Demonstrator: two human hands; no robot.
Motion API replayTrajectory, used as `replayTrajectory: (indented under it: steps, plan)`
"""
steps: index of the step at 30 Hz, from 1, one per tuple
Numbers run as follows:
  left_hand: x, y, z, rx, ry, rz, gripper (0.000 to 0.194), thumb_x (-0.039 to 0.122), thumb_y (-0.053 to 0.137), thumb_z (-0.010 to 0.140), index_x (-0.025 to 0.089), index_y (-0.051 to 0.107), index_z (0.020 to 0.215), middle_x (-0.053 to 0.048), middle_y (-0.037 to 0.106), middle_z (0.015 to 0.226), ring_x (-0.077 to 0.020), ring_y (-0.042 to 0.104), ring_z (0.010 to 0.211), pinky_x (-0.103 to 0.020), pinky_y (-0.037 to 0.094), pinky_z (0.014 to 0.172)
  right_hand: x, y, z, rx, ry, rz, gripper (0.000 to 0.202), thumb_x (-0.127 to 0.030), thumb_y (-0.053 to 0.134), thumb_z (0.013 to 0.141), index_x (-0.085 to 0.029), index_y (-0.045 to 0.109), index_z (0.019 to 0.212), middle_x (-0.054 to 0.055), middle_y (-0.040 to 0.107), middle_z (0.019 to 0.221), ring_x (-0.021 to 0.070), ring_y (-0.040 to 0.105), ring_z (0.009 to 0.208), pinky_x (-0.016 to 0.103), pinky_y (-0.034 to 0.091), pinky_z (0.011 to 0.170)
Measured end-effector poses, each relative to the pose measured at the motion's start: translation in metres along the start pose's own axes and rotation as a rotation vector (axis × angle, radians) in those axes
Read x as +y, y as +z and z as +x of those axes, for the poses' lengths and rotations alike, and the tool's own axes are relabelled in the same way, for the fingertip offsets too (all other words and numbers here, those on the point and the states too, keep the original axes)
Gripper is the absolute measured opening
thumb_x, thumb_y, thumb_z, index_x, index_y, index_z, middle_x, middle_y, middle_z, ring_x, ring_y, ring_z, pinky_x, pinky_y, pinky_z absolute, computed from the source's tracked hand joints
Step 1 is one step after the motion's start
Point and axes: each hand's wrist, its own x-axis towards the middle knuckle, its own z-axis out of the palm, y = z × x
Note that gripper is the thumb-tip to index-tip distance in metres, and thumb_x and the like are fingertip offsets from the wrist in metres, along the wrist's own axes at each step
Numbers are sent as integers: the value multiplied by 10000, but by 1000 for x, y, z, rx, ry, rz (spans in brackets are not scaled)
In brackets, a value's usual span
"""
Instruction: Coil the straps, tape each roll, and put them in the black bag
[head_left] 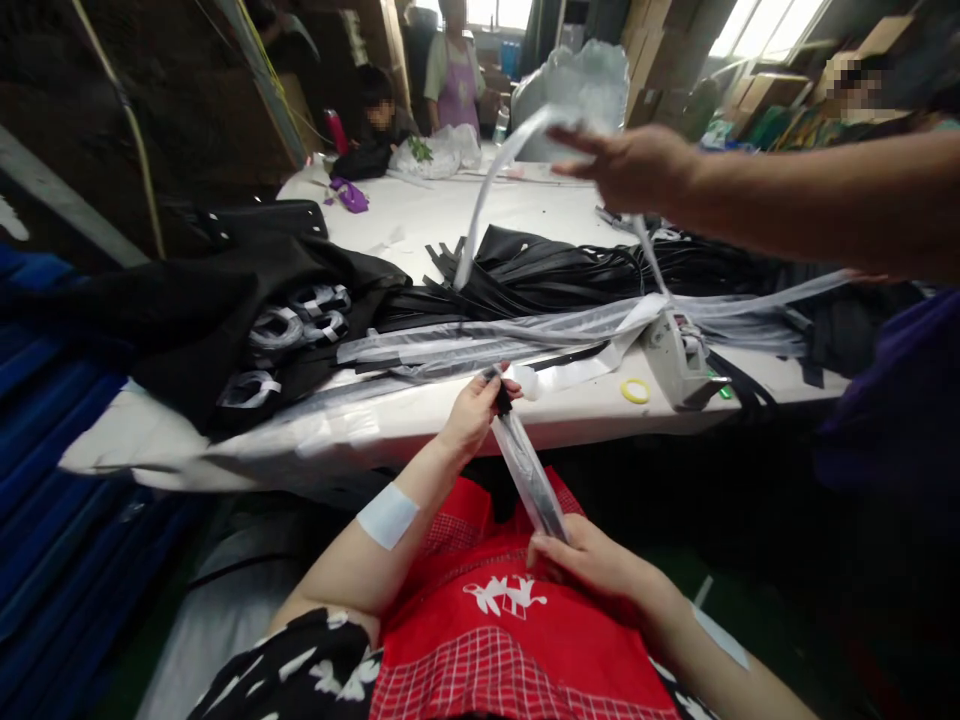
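Observation:
My left hand [471, 412] pinches the black upper end of a strip in a clear plastic sleeve [525, 465], just over the table's front edge. Lower down, in front of the red apron, my right hand [589, 553] is closed around the same strip, which slants between both hands. Touching or close behind my left fingertips is a curled white tape [559, 377]; I cannot tell whether they grip it. It runs back to a grey dispenser [675, 360]. A yellow ring [635, 390] lies beside the dispenser.
A co-worker's arm [795, 195] reaches in from the right with a long clear strip [487, 185]. Black straps [570, 265] and clear strips [517, 330] cover the table's middle. Coiled clear strips [276, 330] lie on black cloth at left. Blue stacked material [52, 430] stands far left.

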Motion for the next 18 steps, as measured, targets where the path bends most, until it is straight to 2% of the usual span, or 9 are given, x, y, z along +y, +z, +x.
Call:
replayTrajectory:
  steps: [3, 6, 9, 11, 12, 13, 15, 16, 18]
  plan:
    - [-13, -4, 0, -115, 77, 313, 365, 409, 569, 893, 106, 643, 1082, -75, 691, 894, -180, 635, 886, -324, 453, 915, -30, -16, -17, 99, -115, 2, 469, -497, 430, 971, -164, 738, 855, 13, 605, 627, 133, 554, 588, 238, 449, 601]
    - [-16, -2, -18, -303, 116, 662, 370, 413, 448, 941, 121, 663, 1013, -118, 687, 1040, -212, 594, 1019, -323, 427, 941, -42, -34, -31, 172, -157, -15, 439, -493, 477, 951, -160, 740, 839, 18, 608, 624, 126, 546, 574, 233, 439, 583]
    - [-14, 8, -45, -619, 88, 983, 312, 324, 390, 950, 148, 648, 951, -85, 677, 958, -190, 580, 904, -306, 437, 887, -36, -49, -33, 336, -74, 180, 482, -558, 504, 909, -143, 699, 762, -6, 529, 481, 95, 439, 408, 216, 347, 419]
    - [-14, 14, -60, -827, 66, 1067, 306, 291, 355, 947, 161, 616, 852, -61, 641, 857, -174, 552, 804, -288, 438, 832, -24, -58, -27, 455, 0, 344, 505, -601, 521, 873, -151, 642, 678, -21, 488, 420, 79, 361, 329, 208, 265, 344]
    - [-14, 17, -66, -881, 65, 1079, 305, 298, 352, 947, 166, 595, 818, -53, 619, 826, -167, 533, 769, -280, 434, 803, -17, -63, -22, 488, 34, 407, 514, -613, 525, 860, -158, 612, 639, -23, 481, 407, 74, 338, 307, 205, 239, 327]
    - [-15, 19, -71, -906, 60, 1080, 305, 320, 358, 946, 169, 577, 798, -44, 600, 801, -161, 514, 738, -273, 428, 772, -10, -67, -16, 499, 67, 450, 526, -621, 522, 853, -164, 581, 601, -25, 474, 394, 69, 326, 295, 201, 227, 318]
    - [-16, 23, -78, -874, 20, 1068, 327, 400, 399, 936, 170, 567, 775, -29, 573, 766, -151, 483, 698, -266, 413, 722, 2, -72, -5, 481, 147, 468, 558, -635, 500, 854, -170, 536, 547, -29, 454, 377, 65, 326, 293, 195, 242, 323]
    - [-16, 25, -82, -833, -29, 1040, 355, 449, 426, 923, 169, 570, 760, -20, 560, 740, -145, 467, 674, -264, 407, 694, 6, -74, -2, 484, 180, 431, 554, -630, 506, 851, -169, 535, 546, -28, 462, 389, 69, 351, 310, 196, 277, 339]
    - [-18, 28, -89, -749, -206, 904, 442, 551, 450, 892, 169, 588, 717, -2, 518, 644, -130, 429, 597, -259, 391, 612, 8, -75, -1, 554, 164, 270, 449, -572, 606, 803, -149, 607, 653, 3, 573, 521, 104, 498, 437, 225, 423, 451]
